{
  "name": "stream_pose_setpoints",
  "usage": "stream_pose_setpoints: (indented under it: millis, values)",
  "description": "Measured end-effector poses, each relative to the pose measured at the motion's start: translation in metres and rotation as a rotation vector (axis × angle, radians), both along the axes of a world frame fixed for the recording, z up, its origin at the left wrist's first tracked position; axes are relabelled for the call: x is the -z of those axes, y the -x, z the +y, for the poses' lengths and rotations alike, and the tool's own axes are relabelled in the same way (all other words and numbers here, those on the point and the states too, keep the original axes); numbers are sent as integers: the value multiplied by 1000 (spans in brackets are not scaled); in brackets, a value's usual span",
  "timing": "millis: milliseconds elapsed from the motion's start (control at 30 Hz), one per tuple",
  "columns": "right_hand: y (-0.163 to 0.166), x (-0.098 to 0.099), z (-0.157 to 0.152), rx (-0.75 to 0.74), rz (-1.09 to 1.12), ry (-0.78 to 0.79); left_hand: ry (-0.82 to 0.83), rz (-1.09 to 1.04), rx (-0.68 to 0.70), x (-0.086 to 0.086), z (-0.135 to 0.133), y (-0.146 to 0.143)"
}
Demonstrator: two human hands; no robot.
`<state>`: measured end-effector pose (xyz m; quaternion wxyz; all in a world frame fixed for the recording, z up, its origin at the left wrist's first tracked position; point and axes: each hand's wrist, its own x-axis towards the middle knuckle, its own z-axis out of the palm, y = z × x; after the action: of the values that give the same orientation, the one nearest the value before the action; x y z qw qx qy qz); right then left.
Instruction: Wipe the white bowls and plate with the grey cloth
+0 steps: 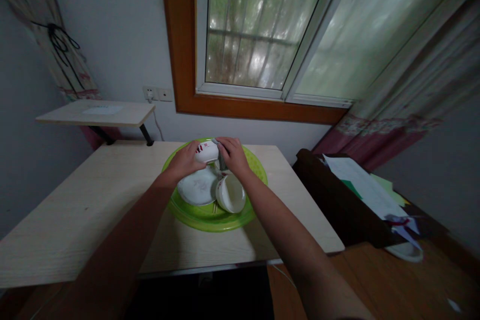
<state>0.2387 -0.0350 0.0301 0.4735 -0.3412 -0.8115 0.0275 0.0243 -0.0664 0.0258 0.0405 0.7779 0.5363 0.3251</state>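
Observation:
A round green basin (195, 217) sits on the pale wooden table (93, 200). Inside it lie a white plate (197, 187) and a white bowl (230, 194) tipped on its side. My left hand (185, 160) is closed round a small white bowl with red marks (206, 151), held over the far part of the basin. My right hand (232, 154) is closed on a grey sponge or cloth (221, 157) pressed against that bowl. What look like chopsticks (215, 207) rest under the dishes.
A small wooden shelf (93, 112) juts from the wall at the left, beside a wall socket (157, 93). A window (262, 25) is straight ahead. To the right stands a dark cabinet (337, 200) with papers (363, 185) on it.

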Motion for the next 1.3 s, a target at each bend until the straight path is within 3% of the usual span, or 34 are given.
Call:
stream_pose_setpoints:
  millis: [200, 333, 533, 800, 1100, 1300]
  values:
    - [-8, 9, 10, 112, 49, 103, 2, -30, -9, 0, 0, 0]
    - [-8, 12, 12, 125, 20, 85, -2, -39, -5, 1, 1, 1]
    - [4, 4, -4, 20, -61, -105, -4, -64, 9, 3, 2, 1]
    - [16, -3, -21, -180, -300, -202, -5, -194, -12, 4, 4, 1]
    - [4, 6, -4, -48, -17, 28, -59, -342, -102, 3, 5, 1]
    - [2, 14, 1, -91, 93, 271, -65, -387, -126, 4, 7, 4]
